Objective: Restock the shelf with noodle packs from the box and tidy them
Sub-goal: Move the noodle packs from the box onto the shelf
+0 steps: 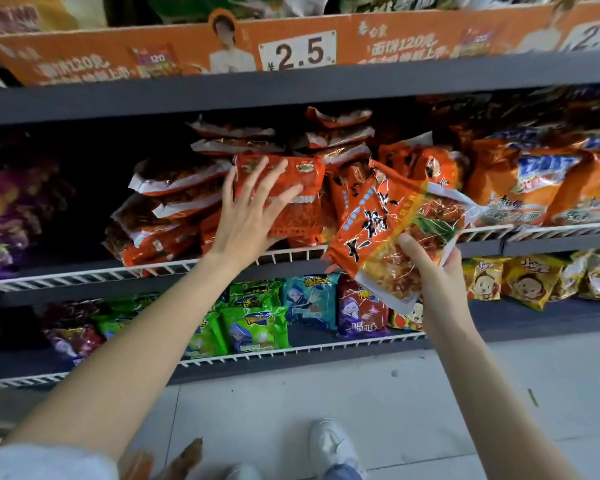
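Left hand [253,206]: fingers spread wide and straight, palm flat against the upright orange pack [291,192] at the front of the middle shelf [291,252]. It presses, it does not grip.

Right hand [430,268]: thumb on the front and fingers curled behind the lower edge of a noodle pack [395,230], held tilted just in front of the shelf rail, to the right of the pressed pack. Whether one pack or several are in this hand cannot be told.

Stock on shelf: flat stacks of orange packs [174,202] at left, leaning unevenly; standing packs in the middle; blue-labelled orange bags [534,181] at right. The box is mostly out of view; a brown flap [187,455] shows at the bottom edge.

Step in hand (judged): steady the standing row, then slot the new pack in beside it.

To do it well: keep the left palm flat so the row does not tip forward over the rail; bring the pack upright first; enter it bottom edge first into the gap right of the pressed pack; face the label outward; release only once it stands behind the rail.
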Action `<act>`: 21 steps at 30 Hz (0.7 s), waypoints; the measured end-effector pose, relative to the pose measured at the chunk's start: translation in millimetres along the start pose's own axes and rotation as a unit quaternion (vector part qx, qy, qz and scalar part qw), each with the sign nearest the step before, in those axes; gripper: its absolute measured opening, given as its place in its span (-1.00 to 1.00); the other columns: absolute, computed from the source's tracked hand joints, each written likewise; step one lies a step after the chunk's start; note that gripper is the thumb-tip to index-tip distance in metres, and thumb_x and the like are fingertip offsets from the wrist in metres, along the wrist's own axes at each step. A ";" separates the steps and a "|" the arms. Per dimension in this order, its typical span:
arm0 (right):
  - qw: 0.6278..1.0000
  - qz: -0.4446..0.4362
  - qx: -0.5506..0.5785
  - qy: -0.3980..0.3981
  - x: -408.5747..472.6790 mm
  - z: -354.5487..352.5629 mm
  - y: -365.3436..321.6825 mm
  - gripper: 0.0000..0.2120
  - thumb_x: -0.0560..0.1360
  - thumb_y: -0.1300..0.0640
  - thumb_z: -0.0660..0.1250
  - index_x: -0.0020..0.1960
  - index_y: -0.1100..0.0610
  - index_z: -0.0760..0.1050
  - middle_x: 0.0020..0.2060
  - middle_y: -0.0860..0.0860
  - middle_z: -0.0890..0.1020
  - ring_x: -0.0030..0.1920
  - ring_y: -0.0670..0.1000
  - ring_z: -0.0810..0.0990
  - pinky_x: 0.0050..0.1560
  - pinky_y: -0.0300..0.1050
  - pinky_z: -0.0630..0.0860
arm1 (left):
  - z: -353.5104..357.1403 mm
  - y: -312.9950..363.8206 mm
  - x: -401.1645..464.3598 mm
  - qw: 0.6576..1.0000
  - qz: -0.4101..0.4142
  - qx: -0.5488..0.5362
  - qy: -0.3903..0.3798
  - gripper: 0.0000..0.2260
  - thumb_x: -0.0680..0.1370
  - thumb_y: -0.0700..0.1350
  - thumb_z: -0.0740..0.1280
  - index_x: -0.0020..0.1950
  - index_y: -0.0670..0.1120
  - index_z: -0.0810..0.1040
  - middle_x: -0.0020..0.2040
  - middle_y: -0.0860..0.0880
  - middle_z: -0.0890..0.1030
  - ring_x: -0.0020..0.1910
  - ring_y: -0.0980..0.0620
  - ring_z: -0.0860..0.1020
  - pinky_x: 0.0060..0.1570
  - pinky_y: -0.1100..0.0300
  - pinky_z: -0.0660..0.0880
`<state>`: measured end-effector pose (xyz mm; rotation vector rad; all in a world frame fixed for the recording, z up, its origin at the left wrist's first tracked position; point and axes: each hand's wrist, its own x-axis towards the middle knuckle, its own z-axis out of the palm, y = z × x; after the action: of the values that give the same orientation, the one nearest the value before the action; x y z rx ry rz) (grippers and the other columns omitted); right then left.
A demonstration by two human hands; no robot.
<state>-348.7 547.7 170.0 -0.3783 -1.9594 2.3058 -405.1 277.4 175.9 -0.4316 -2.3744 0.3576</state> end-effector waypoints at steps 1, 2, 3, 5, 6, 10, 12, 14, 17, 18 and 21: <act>1.000 0.003 0.002 -0.001 1.3 -0.6 0.6 -0.28 0.35 -0.08 0.49 0.39 0.04 0.23 0.18 -0.01 0.54 0.15 0.03 0.56 0.24 0.11 0.47 | 0.7 -0.2 5.2 1.000 0.000 0.011 -0.025 -0.03 0.27 0.11 0.54 0.53 0.06 0.05 0.53 -0.14 0.05 0.51 -0.17 0.02 0.41 -0.26 -0.09; 1.000 0.006 0.009 -0.004 3.0 -1.3 0.6 -0.26 0.33 -0.09 0.51 0.38 0.03 0.23 0.17 -0.01 0.54 0.14 0.03 0.57 0.23 0.10 0.48 | 2.0 -0.3 9.6 0.998 -0.005 0.032 -0.049 0.01 0.30 0.19 0.50 0.54 0.08 -0.08 0.55 -0.14 0.00 0.52 -0.17 -0.03 0.41 -0.28 -0.12; 1.000 0.011 0.019 -0.007 4.7 -2.4 0.0 -0.22 0.29 -0.11 0.53 0.38 0.03 0.25 0.17 -0.01 0.55 0.14 0.03 0.58 0.23 0.10 0.49 | 3.6 -0.4 13.4 0.996 -0.015 0.055 -0.069 0.02 0.32 0.26 0.44 0.54 0.09 -0.17 0.56 -0.13 -0.06 0.53 -0.17 -0.07 0.41 -0.28 -0.13; 0.999 0.024 0.043 -0.010 8.5 -4.9 -3.0 -0.19 0.23 -0.14 0.54 0.36 0.04 0.28 0.16 0.00 0.57 0.13 0.02 0.59 0.19 0.06 0.51 | 5.4 -1.4 19.3 0.993 -0.034 0.071 -0.093 0.02 0.34 0.38 0.33 0.53 0.10 -0.26 0.56 -0.11 -0.13 0.53 -0.15 -0.12 0.41 -0.27 -0.16; 0.998 0.031 0.060 -0.009 10.1 -6.1 -5.8 -0.19 0.24 -0.14 0.55 0.36 0.05 0.29 0.16 0.01 0.58 0.12 0.02 0.60 0.17 0.03 0.52 | 5.7 -1.6 21.6 0.992 -0.039 0.058 -0.101 0.01 0.34 0.40 0.31 0.53 0.10 -0.27 0.56 -0.10 -0.15 0.53 -0.14 -0.14 0.42 -0.27 -0.17; 0.987 0.058 0.147 -0.020 13.5 -15.3 -22.9 -0.38 0.32 -0.12 0.47 0.31 0.07 0.43 0.11 0.02 0.65 0.09 0.05 0.64 0.12 0.03 0.54 | 5.3 3.3 19.4 0.990 -0.036 -0.004 -0.133 -0.03 0.35 0.35 0.33 0.53 0.11 -0.19 0.56 -0.07 -0.17 0.53 -0.12 -0.18 0.43 -0.26 -0.20; 0.984 0.066 0.161 -0.029 13.3 -22.4 -35.4 -0.53 0.38 -0.13 0.42 0.20 0.08 0.52 0.03 0.01 0.68 0.07 0.06 0.65 0.08 0.02 0.55 | 4.6 7.0 12.7 0.990 -0.038 -0.014 -0.132 -0.03 0.31 0.40 0.34 0.54 0.10 -0.06 0.56 -0.07 -0.14 0.53 -0.10 -0.18 0.42 -0.26 -0.25; 0.984 0.063 0.161 -0.038 15.3 -28.9 -48.7 -0.59 0.38 -0.15 0.40 0.11 0.08 0.54 -0.06 0.00 0.68 0.02 0.06 0.65 0.00 -0.02 0.56 | 4.2 10.2 8.7 0.989 -0.045 -0.032 -0.136 -0.08 0.31 0.49 0.22 0.54 0.09 0.02 0.56 -0.08 -0.09 0.53 -0.10 -0.16 0.41 -0.25 -0.28; 0.987 0.049 0.146 -0.047 19.2 -37.5 -70.4 -0.67 0.43 -0.16 0.36 0.04 0.07 0.56 -0.09 0.00 0.68 -0.04 0.05 0.66 0.02 -0.02 0.58 | -2.0 16.1 11.3 0.988 -0.072 -0.070 -0.119 -0.26 0.43 0.44 0.05 0.50 0.07 0.17 0.54 -0.10 0.07 0.53 -0.12 -0.07 0.40 -0.26 -0.28; 0.987 0.043 0.149 -0.049 20.1 -40.2 -76.8 -0.70 0.46 -0.15 0.35 0.01 0.06 0.56 -0.12 -0.01 0.68 -0.07 0.03 0.67 0.01 -0.03 0.59 | -3.5 18.7 12.7 0.988 -0.081 -0.072 -0.110 -0.33 0.47 0.39 0.08 0.48 0.06 0.23 0.53 -0.12 0.12 0.53 -0.14 -0.03 0.39 -0.28 -0.25; 0.987 0.033 0.156 -0.032 25.8 -46.4 -91.3 -0.71 0.47 -0.13 0.34 0.04 0.06 0.56 -0.11 -0.02 0.68 -0.08 0.02 0.67 0.04 -0.03 0.58 | -6.4 28.1 15.5 0.990 -0.095 -0.053 -0.090 -0.41 0.46 0.24 0.27 0.41 -0.01 0.36 0.49 -0.19 0.24 0.51 -0.19 0.07 0.35 -0.36 -0.21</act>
<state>-370.3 613.8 249.5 -0.3472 -1.5918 2.6416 -405.9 309.9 179.4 -0.2255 -2.5946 0.1903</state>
